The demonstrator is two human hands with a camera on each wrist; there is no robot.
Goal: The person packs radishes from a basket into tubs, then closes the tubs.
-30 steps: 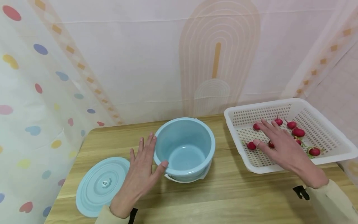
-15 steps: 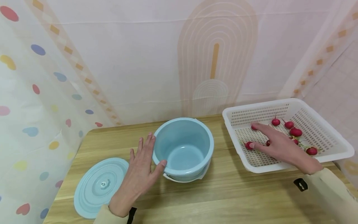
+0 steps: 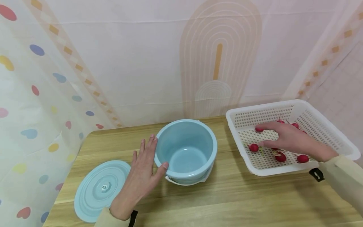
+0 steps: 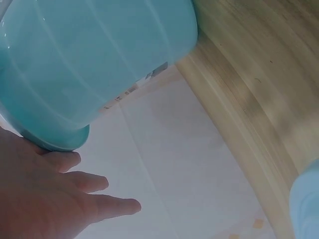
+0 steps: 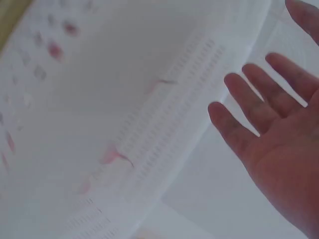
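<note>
My left hand (image 3: 140, 176) rests against the left rim of a light blue bucket (image 3: 185, 151), fingers straight and thumb spread along the rim. In the left wrist view, fingertips of the left hand (image 4: 60, 194) lie right at the rim of the bucket (image 4: 99, 59). My right hand (image 3: 293, 138) hovers over a white plastic basket (image 3: 245, 164), thumb and forefinger apart. Several red radishes lie inside; one radish (image 3: 253, 148) sits just left of the thumb and another radish (image 3: 259, 128) at the forefinger's tip. The right wrist view shows the right hand (image 5: 279, 129) with loosely extended fingers, holding nothing.
A round light blue lid (image 3: 103, 189) lies on the wooden table (image 3: 227, 201) left of the bucket. The bucket's white handle (image 3: 187, 183) hangs down at its front. A patterned cloth (image 3: 141, 63) hangs behind the table.
My right hand has risen a little and shifted right and back over the basket, uncovering radishes near its front side while covering others at the right. The left hand and bucket stay put.
</note>
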